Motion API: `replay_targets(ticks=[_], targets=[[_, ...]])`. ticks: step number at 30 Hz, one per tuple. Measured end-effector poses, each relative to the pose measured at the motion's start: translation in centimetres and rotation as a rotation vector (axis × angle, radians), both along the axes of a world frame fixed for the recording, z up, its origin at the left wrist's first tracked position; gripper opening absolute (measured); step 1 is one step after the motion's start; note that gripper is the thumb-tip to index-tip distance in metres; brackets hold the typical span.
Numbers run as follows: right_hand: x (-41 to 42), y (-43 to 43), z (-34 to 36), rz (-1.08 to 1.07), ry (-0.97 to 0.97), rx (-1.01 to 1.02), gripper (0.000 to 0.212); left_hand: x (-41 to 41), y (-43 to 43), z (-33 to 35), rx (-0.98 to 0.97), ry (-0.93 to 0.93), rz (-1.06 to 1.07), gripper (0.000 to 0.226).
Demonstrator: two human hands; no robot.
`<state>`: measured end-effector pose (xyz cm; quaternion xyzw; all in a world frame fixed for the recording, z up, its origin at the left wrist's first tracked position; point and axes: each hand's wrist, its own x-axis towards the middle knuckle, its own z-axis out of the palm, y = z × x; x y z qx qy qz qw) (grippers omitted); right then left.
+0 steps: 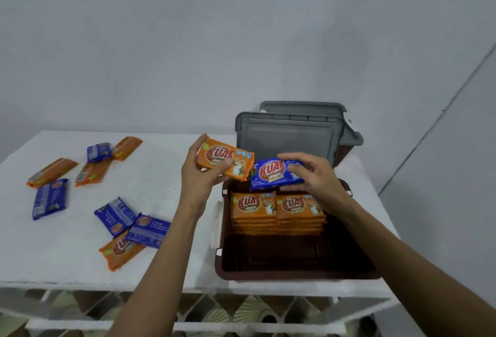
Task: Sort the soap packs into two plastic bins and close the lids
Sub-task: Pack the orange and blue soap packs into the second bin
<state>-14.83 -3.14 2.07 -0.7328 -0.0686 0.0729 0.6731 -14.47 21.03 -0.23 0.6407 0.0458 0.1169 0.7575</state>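
Observation:
My left hand (200, 178) holds an orange soap pack (225, 161) above the far left corner of the near brown bin (268, 273). My right hand (319, 175) grips a blue soap pack (273, 174) over the far end of the same bin. Inside that bin, two stacks of orange packs (277, 212) fill the far half; its near half is bare. The bin's grey lid (290, 135) stands open behind it. A second grey lid (303, 108) rises further back; the second bin beneath it is mostly hidden.
Loose orange and blue packs lie scattered on the white table (161, 189): a mixed group at the far left (99, 159), a blue one (49, 198) further left, and blue and orange ones (131, 232) near the front. A pale wall stands behind.

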Motion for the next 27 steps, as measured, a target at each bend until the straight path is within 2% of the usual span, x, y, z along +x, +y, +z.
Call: replay_targets(ticks=[3, 7, 14, 19, 27], targets=[[-1.0, -1.5, -0.3, -0.035, -0.001, -0.050, 0.025, -0.1, -1.2, -0.2, 0.005, 0.017, -0.007, 0.065], [-2.2, -3.2, -1.0, -0.058, -0.019, -0.120, 0.036, -0.3, -2.6, -0.5, 0.028, 0.037, -0.014, 0.061], [-3.8, -5.2, -1.9, -0.003, 0.011, -0.150, 0.045, -0.8, -3.9, -1.1, 0.056, 0.067, -0.006, 0.057], [-4.7, -5.8, -2.4, 0.016, 0.042, -0.130, 0.044, -1.3, -4.2, -1.8, 0.081, 0.079, -0.029, 0.055], [-6.0, -7.0, -3.0, 0.100, 0.125, -0.223, 0.043, -1.8, -4.1, -2.5, 0.111, 0.098, -0.021, 0.054]])
